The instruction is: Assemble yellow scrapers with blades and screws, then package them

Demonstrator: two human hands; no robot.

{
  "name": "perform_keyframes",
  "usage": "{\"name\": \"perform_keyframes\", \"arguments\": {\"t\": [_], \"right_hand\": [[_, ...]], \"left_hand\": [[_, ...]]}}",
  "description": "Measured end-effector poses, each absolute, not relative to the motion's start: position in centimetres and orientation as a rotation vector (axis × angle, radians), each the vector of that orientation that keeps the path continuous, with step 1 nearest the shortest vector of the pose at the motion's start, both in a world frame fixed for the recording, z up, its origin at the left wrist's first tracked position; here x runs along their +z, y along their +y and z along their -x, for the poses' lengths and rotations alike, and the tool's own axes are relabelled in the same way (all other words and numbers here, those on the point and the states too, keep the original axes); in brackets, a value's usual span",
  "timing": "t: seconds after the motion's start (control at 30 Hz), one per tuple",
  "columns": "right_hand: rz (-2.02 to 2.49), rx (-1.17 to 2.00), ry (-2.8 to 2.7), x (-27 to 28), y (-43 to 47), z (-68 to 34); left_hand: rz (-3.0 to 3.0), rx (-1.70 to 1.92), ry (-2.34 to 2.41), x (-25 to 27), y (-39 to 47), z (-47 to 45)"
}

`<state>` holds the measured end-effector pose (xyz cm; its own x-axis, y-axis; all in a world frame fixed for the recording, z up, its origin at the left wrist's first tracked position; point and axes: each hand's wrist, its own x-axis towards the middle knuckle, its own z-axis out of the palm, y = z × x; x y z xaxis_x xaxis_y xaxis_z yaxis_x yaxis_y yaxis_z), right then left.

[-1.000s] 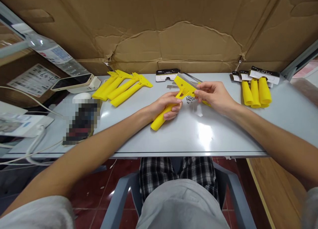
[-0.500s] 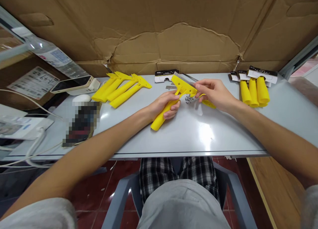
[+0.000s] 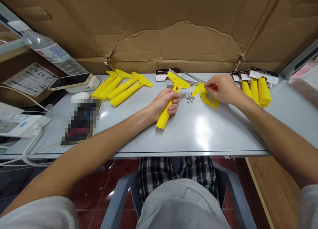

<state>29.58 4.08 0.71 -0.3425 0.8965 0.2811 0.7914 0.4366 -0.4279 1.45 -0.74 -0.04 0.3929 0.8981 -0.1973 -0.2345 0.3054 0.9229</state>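
Observation:
My left hand (image 3: 167,104) is wrapped around the handle of a yellow scraper (image 3: 163,119), its wide head (image 3: 177,80) pointing away from me with a thin blade edge at the far side. My right hand (image 3: 223,88) pinches a small yellow plate (image 3: 197,90) above several more yellow plates (image 3: 210,102) on the table. Something red (image 3: 215,87) shows between the right fingers, too covered to name. Between the hands lies a small heap of silvery screws (image 3: 190,97). Behind them rest thin metal blades (image 3: 192,83).
Several yellow scraper handles (image 3: 126,93) lie at the left, near a phone (image 3: 71,81) on a white block and a white mouse (image 3: 80,97). Yellow scrapers with black-and-white sleeves (image 3: 263,91) sit at the right. Another such sleeve (image 3: 164,74) lies against the cardboard wall (image 3: 174,27).
My right hand has left the scraper head and moved right to the yellow plates. My left hand still holds the scraper, now turned more upright, its head away from the screws.

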Motion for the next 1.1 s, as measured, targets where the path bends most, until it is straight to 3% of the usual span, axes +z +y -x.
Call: {"name": "perform_keyframes", "arguments": {"t": [0.53, 1.1], "right_hand": [[1.518, -0.01, -2.237, -0.4, 5.6, -31.5], [1.336, 0.143, -2.445, -2.0, 1.8, -26.3]], "left_hand": [[-0.996, 0.933, 0.854, 0.4, -0.7, -1.4], [-1.032, 0.909, 0.839, 0.2, -0.7, -1.4]]}}
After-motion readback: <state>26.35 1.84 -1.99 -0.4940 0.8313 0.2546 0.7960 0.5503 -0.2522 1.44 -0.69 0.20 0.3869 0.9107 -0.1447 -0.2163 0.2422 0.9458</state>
